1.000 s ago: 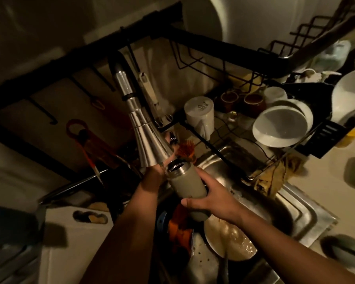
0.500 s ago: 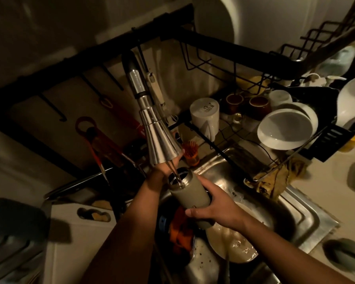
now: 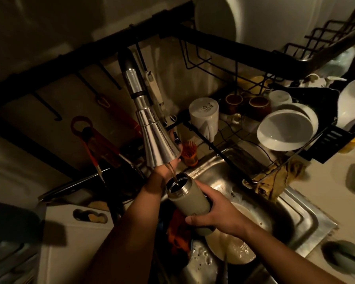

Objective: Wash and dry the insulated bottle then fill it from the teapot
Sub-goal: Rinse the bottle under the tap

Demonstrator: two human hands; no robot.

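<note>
insulated bottle (image 3: 188,199) is held over the sink (image 3: 293,210), tilted, with its open mouth up and to the left. the right hand (image 3: 215,214) is closed around the lower part of the bottle body, fingers on the far side and thumb on the near side. a thin stream of water (image 3: 172,173) falls from the faucet head (image 3: 156,144) into the open mouth of the bottle. the left hand (image 3: 175,148) reaches up behind the faucet head and is mostly hidden by it, so i cannot tell if it grips something or stays loose; only some fingers show at the right edge of the metal cone.

under the bottle, in the sink, lie a dirty plate (image 3: 232,249) with foam and an orange cloth (image 3: 177,230). a black dish rack (image 3: 254,128) stands behind and to the right of the sink. it carries a white mug (image 3: 204,117) upside down, two brown cups (image 3: 246,103) and white bowls (image 3: 285,130). a yellow rag (image 3: 275,179) hangs at the front corner of the rack. a white cutting board (image 3: 74,238) lies to the left of the sink. red tools (image 3: 90,138) hang on the wall behind the faucet.
</note>
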